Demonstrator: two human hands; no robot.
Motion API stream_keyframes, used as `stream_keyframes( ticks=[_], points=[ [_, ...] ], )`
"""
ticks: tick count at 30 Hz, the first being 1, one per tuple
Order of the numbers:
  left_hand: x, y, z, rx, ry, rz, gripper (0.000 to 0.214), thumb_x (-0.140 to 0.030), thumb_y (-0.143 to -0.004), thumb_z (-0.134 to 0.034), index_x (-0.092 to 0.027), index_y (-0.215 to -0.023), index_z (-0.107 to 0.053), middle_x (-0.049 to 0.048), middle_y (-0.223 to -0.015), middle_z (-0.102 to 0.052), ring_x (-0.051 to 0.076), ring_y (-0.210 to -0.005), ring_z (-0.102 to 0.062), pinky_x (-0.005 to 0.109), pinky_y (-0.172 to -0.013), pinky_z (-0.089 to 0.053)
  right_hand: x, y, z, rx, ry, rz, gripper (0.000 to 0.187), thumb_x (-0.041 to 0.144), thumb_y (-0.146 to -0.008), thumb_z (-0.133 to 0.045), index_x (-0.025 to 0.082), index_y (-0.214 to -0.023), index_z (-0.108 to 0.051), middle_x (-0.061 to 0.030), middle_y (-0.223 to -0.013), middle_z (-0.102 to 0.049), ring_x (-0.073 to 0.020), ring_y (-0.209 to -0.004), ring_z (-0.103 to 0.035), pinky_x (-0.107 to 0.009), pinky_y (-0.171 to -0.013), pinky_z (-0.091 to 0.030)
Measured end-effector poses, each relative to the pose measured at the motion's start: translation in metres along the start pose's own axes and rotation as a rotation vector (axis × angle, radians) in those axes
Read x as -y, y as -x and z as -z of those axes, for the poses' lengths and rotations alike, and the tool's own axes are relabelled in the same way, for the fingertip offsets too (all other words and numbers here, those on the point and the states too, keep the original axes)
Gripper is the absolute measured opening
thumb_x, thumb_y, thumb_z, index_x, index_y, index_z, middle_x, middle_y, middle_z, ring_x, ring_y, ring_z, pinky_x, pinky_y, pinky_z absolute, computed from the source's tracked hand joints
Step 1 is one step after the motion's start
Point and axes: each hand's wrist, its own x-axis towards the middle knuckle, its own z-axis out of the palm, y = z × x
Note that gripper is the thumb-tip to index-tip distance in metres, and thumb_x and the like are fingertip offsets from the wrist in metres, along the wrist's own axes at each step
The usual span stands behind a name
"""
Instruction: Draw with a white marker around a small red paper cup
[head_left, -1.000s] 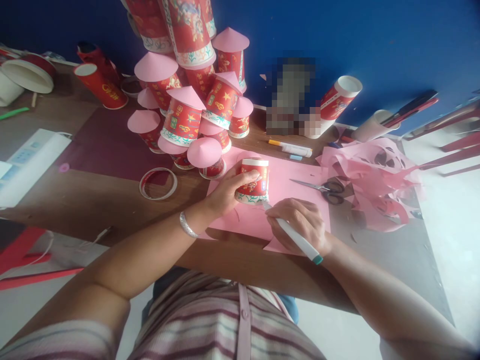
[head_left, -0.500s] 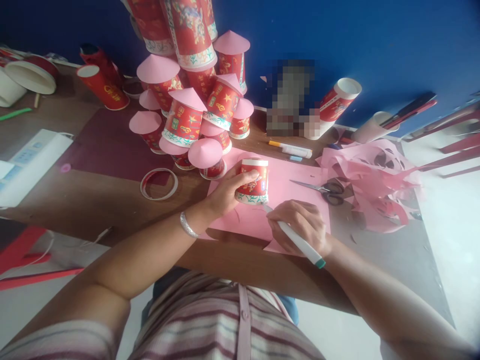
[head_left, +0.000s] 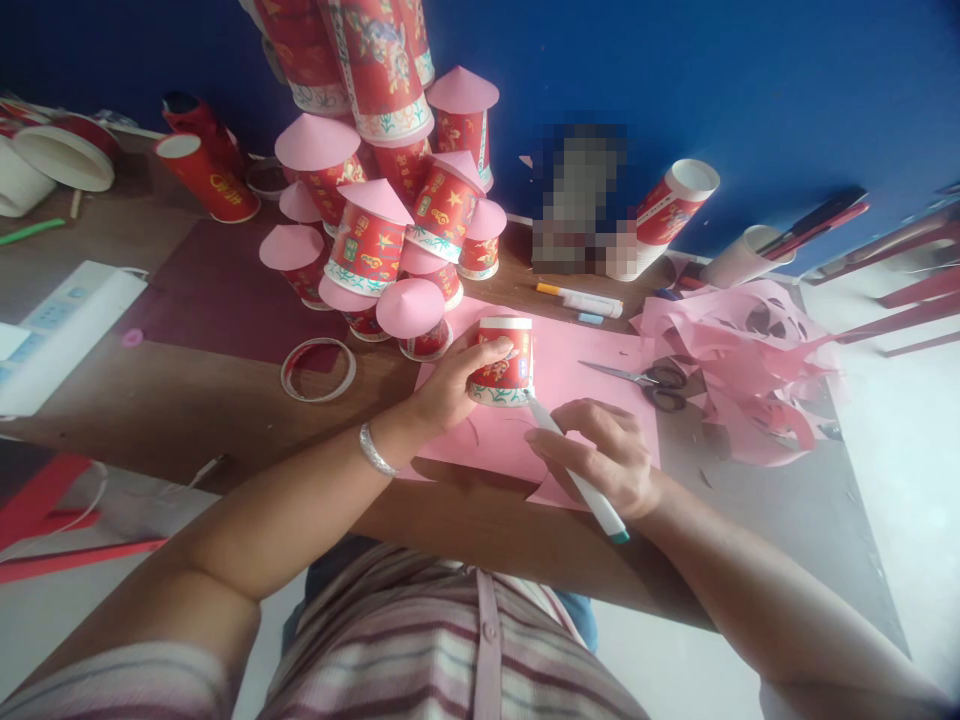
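Note:
My left hand (head_left: 457,380) is closed around a red paper cup (head_left: 504,365) with a white rim and a white band of green patterns at its lower edge. The thumb lies across the cup's side. In my right hand (head_left: 604,455) is a white marker pen (head_left: 581,480) with a green end, its tip touching or very close to the patterned band. Beneath both hands lies a sheet of pink paper (head_left: 495,450) with curved cuts or marks. To the right of the cup, scissors (head_left: 652,380) rest partly on that sheet.
Several red cups with pink cone tops (head_left: 371,235) are stacked at the back. Pink paper scraps (head_left: 750,350) lie at the right. An orange-and-white marker (head_left: 581,300) is behind the sheet. A paper ring (head_left: 318,370) and a white power strip (head_left: 71,335) sit left.
The marker's tip has moved up to the cup's lower band, and its green end has swung a little left. The cup has shifted slightly left in my left hand.

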Motion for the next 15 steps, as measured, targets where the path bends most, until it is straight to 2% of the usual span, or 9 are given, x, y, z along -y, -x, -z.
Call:
stream_keyframes(
  ticks=[4, 9, 11, 15],
  points=[
    [0.002, 0.000, 0.001, -0.015, 0.059, 0.036, 0.035, -0.047, -0.086, -0.077, -0.018, -0.104, -0.071, 0.0077, -0.097, -0.075, 0.026, -0.099, -0.074, 0.039, -0.089, -0.060, -0.001, 0.001, 0.001, -0.007, 0.066, 0.000, 0.037, 0.002, -0.096, -0.061, 0.019, -0.128, -0.066, -0.0038, -0.095, -0.064, -0.0150, -0.078, -0.064, -0.028, -0.063, -0.055],
    [0.014, -0.002, 0.011, -0.089, -0.075, -0.130, 0.031, -0.047, -0.079, -0.085, -0.021, -0.085, -0.070, 0.0054, -0.093, -0.073, 0.025, -0.102, -0.070, 0.039, -0.091, -0.060, -0.001, 0.003, -0.002, -0.045, 0.056, -0.051, 0.039, 0.000, -0.097, -0.059, 0.019, -0.130, -0.066, -0.0047, -0.096, -0.065, -0.0154, -0.082, -0.067, -0.028, -0.067, -0.058],
    [0.017, -0.004, 0.012, -0.097, -0.065, -0.162, 0.031, -0.046, -0.077, -0.086, -0.021, -0.085, -0.069, 0.0048, -0.096, -0.072, 0.024, -0.102, -0.069, 0.039, -0.090, -0.060, -0.001, 0.004, -0.004, -0.040, 0.049, -0.050, 0.039, 0.000, -0.097, -0.059, 0.019, -0.130, -0.066, -0.0053, -0.098, -0.066, -0.0159, -0.084, -0.068, -0.028, -0.070, -0.059],
    [0.016, -0.006, 0.011, -0.051, -0.003, -0.113, 0.033, -0.050, -0.085, -0.079, -0.020, -0.095, -0.071, 0.0061, -0.098, -0.073, 0.023, -0.101, -0.071, 0.039, -0.092, -0.060, -0.002, 0.004, -0.005, -0.060, 0.046, -0.046, 0.037, 0.003, -0.097, -0.061, 0.020, -0.130, -0.066, -0.0073, -0.103, -0.070, -0.0196, -0.094, -0.071, -0.033, -0.078, -0.063]
  ],
)
